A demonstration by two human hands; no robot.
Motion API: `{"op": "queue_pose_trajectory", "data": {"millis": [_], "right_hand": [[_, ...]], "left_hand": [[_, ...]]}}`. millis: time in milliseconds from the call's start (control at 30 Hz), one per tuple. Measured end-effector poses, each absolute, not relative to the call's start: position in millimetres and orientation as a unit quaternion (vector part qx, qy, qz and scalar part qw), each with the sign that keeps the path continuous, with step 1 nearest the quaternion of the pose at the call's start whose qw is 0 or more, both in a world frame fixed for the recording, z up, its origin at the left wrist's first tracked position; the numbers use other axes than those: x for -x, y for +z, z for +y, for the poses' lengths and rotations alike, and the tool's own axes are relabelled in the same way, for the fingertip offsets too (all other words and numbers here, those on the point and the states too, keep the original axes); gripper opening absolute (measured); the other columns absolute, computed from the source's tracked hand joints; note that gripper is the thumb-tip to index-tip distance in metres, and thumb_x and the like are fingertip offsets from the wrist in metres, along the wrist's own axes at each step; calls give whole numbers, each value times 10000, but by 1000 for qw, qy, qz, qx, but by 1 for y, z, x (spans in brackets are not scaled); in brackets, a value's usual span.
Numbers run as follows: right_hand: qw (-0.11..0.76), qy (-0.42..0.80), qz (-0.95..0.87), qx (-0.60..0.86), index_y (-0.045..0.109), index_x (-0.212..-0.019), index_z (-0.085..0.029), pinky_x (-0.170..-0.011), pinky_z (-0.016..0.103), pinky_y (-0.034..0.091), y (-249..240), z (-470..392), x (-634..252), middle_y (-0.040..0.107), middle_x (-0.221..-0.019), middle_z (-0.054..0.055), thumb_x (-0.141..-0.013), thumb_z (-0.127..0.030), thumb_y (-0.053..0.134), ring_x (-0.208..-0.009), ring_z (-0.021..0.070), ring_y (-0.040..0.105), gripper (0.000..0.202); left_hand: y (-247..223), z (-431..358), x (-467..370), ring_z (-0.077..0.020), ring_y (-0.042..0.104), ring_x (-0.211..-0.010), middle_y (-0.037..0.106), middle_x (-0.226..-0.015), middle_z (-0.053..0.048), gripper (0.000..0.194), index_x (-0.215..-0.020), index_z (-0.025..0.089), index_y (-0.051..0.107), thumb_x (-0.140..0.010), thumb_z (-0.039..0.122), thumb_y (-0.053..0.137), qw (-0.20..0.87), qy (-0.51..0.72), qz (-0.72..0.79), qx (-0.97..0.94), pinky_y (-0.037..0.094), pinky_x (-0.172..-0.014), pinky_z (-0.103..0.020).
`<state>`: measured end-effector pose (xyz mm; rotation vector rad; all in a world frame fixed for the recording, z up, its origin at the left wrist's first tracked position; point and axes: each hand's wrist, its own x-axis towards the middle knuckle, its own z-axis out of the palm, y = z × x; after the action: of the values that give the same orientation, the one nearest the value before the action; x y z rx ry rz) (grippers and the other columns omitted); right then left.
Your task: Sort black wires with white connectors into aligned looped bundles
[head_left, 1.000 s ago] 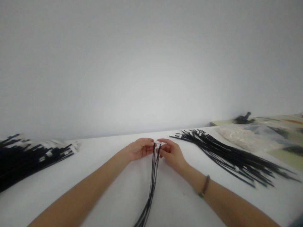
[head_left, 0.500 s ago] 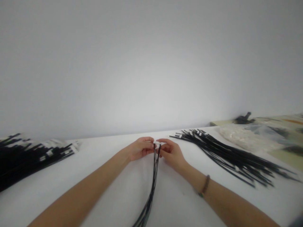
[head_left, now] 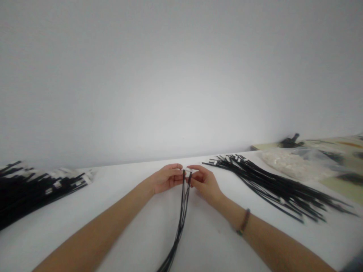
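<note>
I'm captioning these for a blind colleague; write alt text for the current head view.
Two bare hands, left and right, pinch a small white connector on thin black cables above a white table. More black cables lie at left and right.

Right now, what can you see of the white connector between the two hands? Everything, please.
The white connector is a small, pale piece, plastic by its look, wider than it is tall in the view. It is held up over the white table, between the fingertips of the left hand and the right hand. Thin black wires meet its near side in two groups and hang toward the viewer. Fingers cover its ends; pins, latch or markings are too small to make out.
</note>
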<state>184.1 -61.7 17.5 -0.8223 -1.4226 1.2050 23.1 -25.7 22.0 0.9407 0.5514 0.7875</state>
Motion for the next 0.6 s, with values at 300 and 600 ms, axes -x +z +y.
{"op": "queue_pose_trajectory", "data": {"millis": [300,600], "right_hand": [[518,584,-511,361,422,-908,-192,-433,196,361,15,-65,-180,498,-510,-65,-607,-205,590,-438,82,456,344],[431,707,-441,347,470,-861,-159,-515,283,451,16,-72,-179,555,-730,17,-592,-188,640,-604,140,552,320]], "left_hand": [[25,-31,-26,-123,568,-662,582,-716,-28,346,-857,146,486,-568,55,654,765,364,244,-471,417,-670,-261],[30,-32,-33,-123,537,-643,577,-729,-47,299,-877,123,567,-602,187,663,705,385,302,-514,396,-594,-246]]}}
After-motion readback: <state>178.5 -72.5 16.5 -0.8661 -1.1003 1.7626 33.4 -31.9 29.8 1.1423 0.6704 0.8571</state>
